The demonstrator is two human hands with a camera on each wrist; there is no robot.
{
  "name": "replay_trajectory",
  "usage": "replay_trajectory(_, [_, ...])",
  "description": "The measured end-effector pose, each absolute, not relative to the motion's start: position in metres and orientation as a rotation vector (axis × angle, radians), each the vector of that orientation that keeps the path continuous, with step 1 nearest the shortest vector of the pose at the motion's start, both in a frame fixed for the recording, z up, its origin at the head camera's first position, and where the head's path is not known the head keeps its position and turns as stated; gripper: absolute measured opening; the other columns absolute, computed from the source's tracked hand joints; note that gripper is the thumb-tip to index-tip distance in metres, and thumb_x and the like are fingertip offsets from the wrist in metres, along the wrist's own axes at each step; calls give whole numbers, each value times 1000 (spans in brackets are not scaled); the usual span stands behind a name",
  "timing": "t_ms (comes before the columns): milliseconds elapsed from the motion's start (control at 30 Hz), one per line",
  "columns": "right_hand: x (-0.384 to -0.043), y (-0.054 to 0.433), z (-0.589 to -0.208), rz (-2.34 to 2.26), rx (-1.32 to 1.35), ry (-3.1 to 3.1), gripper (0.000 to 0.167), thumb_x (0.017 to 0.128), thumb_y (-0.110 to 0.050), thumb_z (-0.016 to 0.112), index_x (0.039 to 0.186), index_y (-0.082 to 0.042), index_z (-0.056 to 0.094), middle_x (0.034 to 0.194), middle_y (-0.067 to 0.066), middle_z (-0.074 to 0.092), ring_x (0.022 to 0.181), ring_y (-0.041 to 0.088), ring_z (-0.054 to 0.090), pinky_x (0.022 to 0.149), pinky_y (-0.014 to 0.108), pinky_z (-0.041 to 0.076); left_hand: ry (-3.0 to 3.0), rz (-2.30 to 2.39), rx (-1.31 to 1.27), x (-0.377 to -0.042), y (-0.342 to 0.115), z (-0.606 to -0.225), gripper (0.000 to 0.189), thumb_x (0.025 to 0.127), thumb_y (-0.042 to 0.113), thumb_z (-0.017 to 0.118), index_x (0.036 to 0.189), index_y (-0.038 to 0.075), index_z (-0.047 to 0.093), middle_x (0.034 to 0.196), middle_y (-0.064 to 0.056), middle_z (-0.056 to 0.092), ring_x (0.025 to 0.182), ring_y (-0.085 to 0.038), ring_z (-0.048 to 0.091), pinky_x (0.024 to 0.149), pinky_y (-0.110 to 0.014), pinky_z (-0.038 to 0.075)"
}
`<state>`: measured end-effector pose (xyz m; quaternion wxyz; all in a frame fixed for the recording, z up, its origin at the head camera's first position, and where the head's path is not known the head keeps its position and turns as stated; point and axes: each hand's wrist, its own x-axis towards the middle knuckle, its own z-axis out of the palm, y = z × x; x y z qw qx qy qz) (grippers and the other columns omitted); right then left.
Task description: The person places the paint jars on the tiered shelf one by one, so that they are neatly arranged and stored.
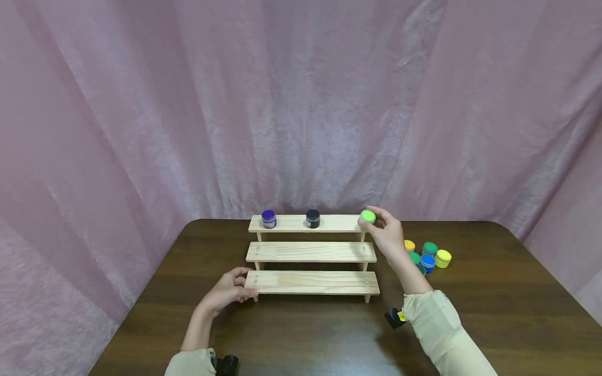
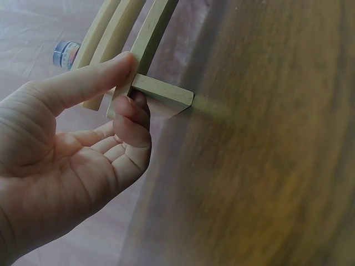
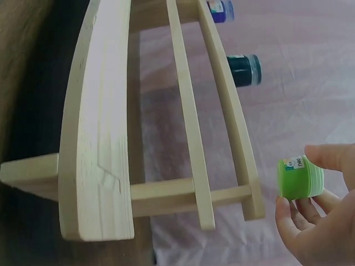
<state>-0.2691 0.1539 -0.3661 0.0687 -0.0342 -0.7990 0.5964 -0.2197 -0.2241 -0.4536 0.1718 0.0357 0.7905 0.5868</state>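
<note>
A three-step wooden rack (image 1: 310, 283) stands on the table. My left hand (image 1: 229, 290) pinches the left end of its lowest shelf, thumb (image 2: 105, 77) on top and fingers curled beneath. At the top shelf's right end, my right hand (image 1: 388, 235) holds a light green paint jar (image 1: 367, 216) between thumb and fingers. In the right wrist view a small gap shows between this jar (image 3: 299, 177) and the shelf. A purple paint jar (image 1: 269, 219) sits at the top shelf's left end, and a black paint jar (image 1: 312, 219) near its middle.
Right of the rack, several paint jars cluster on the brown table (image 1: 489, 292): a yellow jar (image 1: 443, 259), a blue jar (image 1: 427, 262), a green jar (image 1: 430, 248) and others partly behind my right forearm. A pink curtain (image 1: 301, 104) hangs behind the table.
</note>
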Motion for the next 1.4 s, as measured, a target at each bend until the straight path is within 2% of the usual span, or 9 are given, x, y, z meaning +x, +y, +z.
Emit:
replay_trajectory(67, [-271, 150, -366, 1798, -87, -2408, 53, 92, -18, 66, 142, -9, 49, 138, 17, 55, 125, 25, 53, 83, 7, 41, 2249, 1664, 91, -220, -224, -454, 77, 82, 7, 72, 142, -14, 29, 86, -4, 64, 71, -13, 53, 64, -24, 45])
replay_trajectory(200, [-275, 145, -366, 1820, -51, -2412, 53, 92, -16, 66, 142, -8, 48, 140, 17, 54, 127, 26, 53, 87, 8, 44, 2254, 1667, 73, -221, -224, -455, 76, 81, 6, 73, 142, -13, 30, 86, -5, 64, 71, -13, 53, 64, -25, 45])
replay_trajectory(333, [-279, 141, -366, 1821, -12, -2418, 53, 93, -14, 65, 142, -6, 48, 141, 18, 52, 130, 29, 51, 98, 23, 48, 2256, 1666, 75, -221, -223, -455, 77, 81, 7, 73, 142, -13, 31, 86, -5, 64, 70, -14, 52, 63, -25, 45])
replay_trajectory(433, [-281, 139, -367, 1814, 2, -2416, 52, 93, -12, 65, 141, -5, 48, 141, 19, 52, 132, 30, 50, 105, 37, 46, 2258, 1667, 83, -221, -223, -455, 77, 81, 7, 74, 142, -14, 31, 85, -5, 64, 70, -14, 52, 63, -25, 44])
replay_trajectory(500, [-283, 138, -367, 1814, 2, -2413, 51, 92, -10, 65, 141, -4, 49, 141, 20, 52, 133, 30, 50, 107, 41, 45, 2257, 1668, 82, -221, -223, -455, 77, 81, 7, 74, 141, -13, 31, 85, -4, 64, 70, -14, 51, 63, -24, 44])
replay_trajectory(633, [-285, 137, -366, 1815, -23, -2428, 51, 92, -11, 65, 140, -4, 49, 143, 19, 51, 134, 31, 49, 105, 37, 46, 2260, 1667, 92, -222, -224, -455, 77, 80, 7, 74, 141, -14, 31, 83, -3, 63, 69, -13, 51, 61, -24, 44])
replay_trajectory(800, [-289, 134, -367, 1804, -33, -2474, 51, 92, -13, 67, 140, -4, 50, 146, 18, 48, 134, 33, 49, 96, 30, 50, 2258, 1668, 83, -221, -223, -454, 76, 80, 7, 74, 141, -13, 32, 82, -3, 62, 69, -14, 51, 62, -24, 43])
replay_trajectory(1033, [-291, 130, -370, 1757, -22, -2527, 52, 93, -14, 66, 141, -5, 49, 147, 17, 47, 135, 34, 49, 104, 44, 47, 2256, 1655, 78, -220, -223, -454, 77, 81, 7, 73, 141, -13, 31, 84, -4, 62, 70, -14, 51, 63, -25, 44])
replay_trajectory(1400, [-291, 126, -368, 1741, -13, -2550, 52, 92, -14, 66, 141, -4, 49, 144, 19, 49, 132, 34, 50, 104, 44, 46, 2264, 1668, 75, -220, -223, -454, 76, 81, 7, 74, 141, -13, 32, 83, -4, 62, 69, -14, 51, 61, -25, 43])
